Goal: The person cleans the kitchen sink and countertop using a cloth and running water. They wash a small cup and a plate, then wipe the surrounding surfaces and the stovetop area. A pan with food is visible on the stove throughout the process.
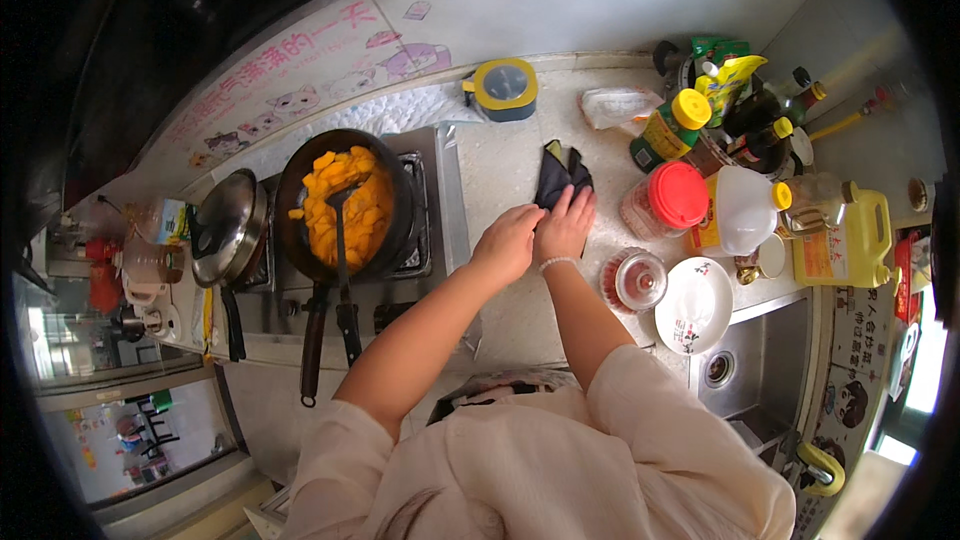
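A dark folded cloth (559, 174) with a yellow-green patch lies on the speckled countertop (499, 322). My right hand (568, 229), with a pale bracelet at the wrist, rests on its near part, fingers extended. Close against it on the left is my left hand (508, 244), its fingers bent near the cloth's edge; whether it grips the cloth is hidden. On the gas stove to the left, a dark frying pan (405, 202) holds orange chunks of food (364, 221), and a black slotted spatula (341, 240) leans in it.
A lidded pan (229, 229) sits farther left. Behind stands a yellow-lidded container (506, 90). At right are a red-lidded jar (677, 195), a glass jar (634, 281), a white plate (694, 305), a white jug (742, 210), a yellow oil jug (840, 240) and a steel sink (772, 352).
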The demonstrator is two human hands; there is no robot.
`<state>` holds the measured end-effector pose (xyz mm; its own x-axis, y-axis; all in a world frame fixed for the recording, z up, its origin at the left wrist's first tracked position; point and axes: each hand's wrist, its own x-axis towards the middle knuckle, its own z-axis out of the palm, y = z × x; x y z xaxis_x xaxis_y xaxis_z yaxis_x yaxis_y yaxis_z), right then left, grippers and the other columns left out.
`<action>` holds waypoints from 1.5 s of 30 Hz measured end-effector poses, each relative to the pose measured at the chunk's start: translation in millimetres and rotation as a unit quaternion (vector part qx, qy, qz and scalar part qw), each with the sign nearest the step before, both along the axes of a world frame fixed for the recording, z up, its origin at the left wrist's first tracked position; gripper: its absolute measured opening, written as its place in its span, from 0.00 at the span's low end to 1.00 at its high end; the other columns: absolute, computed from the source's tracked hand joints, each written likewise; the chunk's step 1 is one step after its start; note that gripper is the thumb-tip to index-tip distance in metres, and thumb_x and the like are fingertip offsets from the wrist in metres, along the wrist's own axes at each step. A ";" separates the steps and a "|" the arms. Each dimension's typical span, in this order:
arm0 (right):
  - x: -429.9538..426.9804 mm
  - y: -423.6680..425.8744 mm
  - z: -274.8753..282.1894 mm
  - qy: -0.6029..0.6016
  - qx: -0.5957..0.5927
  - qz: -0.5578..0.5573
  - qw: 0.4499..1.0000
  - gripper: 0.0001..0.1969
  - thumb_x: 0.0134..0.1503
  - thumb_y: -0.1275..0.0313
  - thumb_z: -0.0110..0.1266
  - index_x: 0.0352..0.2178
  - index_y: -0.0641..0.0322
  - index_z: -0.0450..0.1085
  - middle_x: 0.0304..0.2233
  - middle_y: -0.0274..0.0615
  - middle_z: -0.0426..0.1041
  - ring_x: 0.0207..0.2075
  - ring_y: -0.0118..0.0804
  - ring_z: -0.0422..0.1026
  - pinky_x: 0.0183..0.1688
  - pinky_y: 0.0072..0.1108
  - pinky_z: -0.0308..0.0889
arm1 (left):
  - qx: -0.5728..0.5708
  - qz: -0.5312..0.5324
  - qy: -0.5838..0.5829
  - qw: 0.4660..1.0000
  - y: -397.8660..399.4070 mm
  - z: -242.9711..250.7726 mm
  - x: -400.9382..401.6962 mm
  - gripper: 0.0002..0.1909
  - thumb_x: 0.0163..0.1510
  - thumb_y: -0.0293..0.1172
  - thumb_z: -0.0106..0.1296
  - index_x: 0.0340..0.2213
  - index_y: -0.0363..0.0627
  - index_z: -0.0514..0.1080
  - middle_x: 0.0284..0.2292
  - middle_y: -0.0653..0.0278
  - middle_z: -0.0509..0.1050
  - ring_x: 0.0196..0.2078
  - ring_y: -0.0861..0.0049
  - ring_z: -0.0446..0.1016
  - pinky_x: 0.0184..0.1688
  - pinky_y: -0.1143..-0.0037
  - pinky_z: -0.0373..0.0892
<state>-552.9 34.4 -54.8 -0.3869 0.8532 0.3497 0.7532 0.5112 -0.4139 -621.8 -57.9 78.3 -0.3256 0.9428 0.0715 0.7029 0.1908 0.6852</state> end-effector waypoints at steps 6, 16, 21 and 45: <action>-40.4 63.5 17.5 -0.103 -0.018 0.054 0.993 0.31 0.49 0.61 0.48 0.54 0.58 0.54 0.57 0.54 0.50 0.60 0.51 0.45 0.59 0.39 0.40 | -0.013 0.050 0.045 0.998 51.7 -58.0 -13.9 0.21 0.45 0.17 0.42 0.44 0.36 0.63 0.46 0.50 0.66 0.49 0.57 0.64 0.51 0.68 0.61; -101.4 152.7 13.6 -0.099 0.009 0.092 0.991 0.26 0.51 0.61 0.43 0.52 0.56 0.58 0.57 0.49 0.51 0.60 0.48 0.46 0.58 0.35 0.45 | -0.029 0.081 0.046 0.995 2.6 -34.2 17.1 0.18 0.44 0.18 0.43 0.41 0.35 0.64 0.43 0.46 0.67 0.47 0.54 0.65 0.50 0.66 0.62; -82.1 122.3 8.8 -0.165 0.024 0.113 0.979 0.22 0.55 0.67 0.33 0.50 0.59 0.60 0.56 0.51 0.54 0.60 0.49 0.47 0.59 0.37 0.40 | 0.005 0.162 0.042 0.986 24.5 -17.3 10.9 0.15 0.45 0.21 0.46 0.38 0.39 0.66 0.38 0.49 0.70 0.42 0.55 0.67 0.45 0.65 0.64; 20.6 -36.8 51.7 -0.387 -0.102 0.322 0.858 0.26 0.57 0.64 0.34 0.53 0.74 0.53 0.53 0.70 0.51 0.53 0.68 0.54 0.47 0.50 0.53 | 0.028 0.014 0.219 0.975 300.0 -58.0 -16.3 0.09 0.50 0.28 0.41 0.30 0.49 0.73 0.35 0.60 0.71 0.34 0.64 0.73 0.35 0.69 0.69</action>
<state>-532.3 -2.4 -3.0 -0.8500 0.3883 -0.3559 0.4315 0.9009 -0.0476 -638.1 242.1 20.2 -0.2779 0.9245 0.2609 0.9253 0.1846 0.3313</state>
